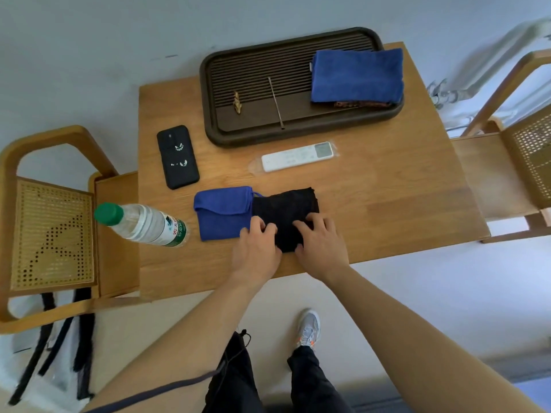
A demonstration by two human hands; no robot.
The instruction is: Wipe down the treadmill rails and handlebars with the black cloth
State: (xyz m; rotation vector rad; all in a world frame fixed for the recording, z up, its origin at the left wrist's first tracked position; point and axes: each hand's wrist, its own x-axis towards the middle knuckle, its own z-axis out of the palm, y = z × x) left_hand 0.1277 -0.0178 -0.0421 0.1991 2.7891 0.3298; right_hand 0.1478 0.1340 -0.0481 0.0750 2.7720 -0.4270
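Black cloth, folded, flat on table

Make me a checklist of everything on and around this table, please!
Surface: wooden table, bare toward the right.
Job's things: black cloth folded near the front edge; treadmill not in view.
Clutter: blue cloth touching the black one, water bottle, phone, remote, dark tray holding a blue towel.
Grippers: left hand and right hand both resting on the black cloth, fingers curled.
Cables: dark cord by the left arm.
Surroundings: cane chairs either side, pale floor.
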